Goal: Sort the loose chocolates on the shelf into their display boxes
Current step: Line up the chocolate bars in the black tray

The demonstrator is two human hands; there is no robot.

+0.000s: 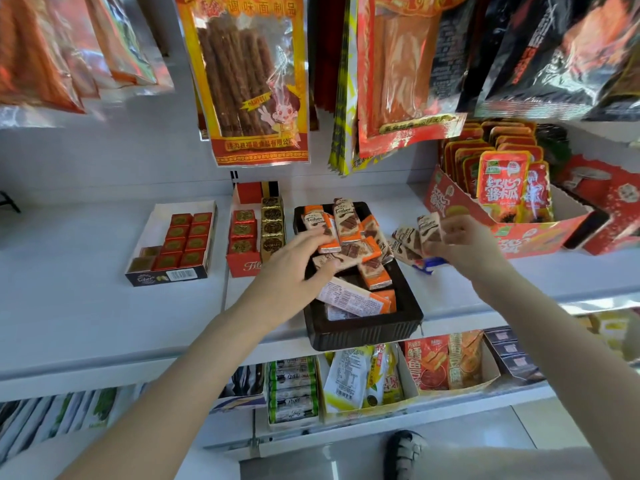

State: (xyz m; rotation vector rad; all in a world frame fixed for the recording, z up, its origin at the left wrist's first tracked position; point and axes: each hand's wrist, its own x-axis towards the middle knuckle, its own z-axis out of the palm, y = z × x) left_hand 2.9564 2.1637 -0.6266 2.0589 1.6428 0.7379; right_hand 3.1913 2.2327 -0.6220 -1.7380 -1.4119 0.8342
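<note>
Left hand (294,261) reaches into the black rectangular plastic display tray (363,329) at the front edge of the white shelf (86,306); fingers curled round an orange-and-white wrapped chocolate bar (320,232). The tray holds a loose heap of like bars. Right hand (464,244), just right of the tray, fingers pinching a brown-and-white wrapped chocolate bar (428,230); more of these lie on the shelf beside it. Toward the shelf's left edge: a white shallow box of red foil squares (180,244), and a red box of red and gold foil squares (256,233) between it and the tray.
</note>
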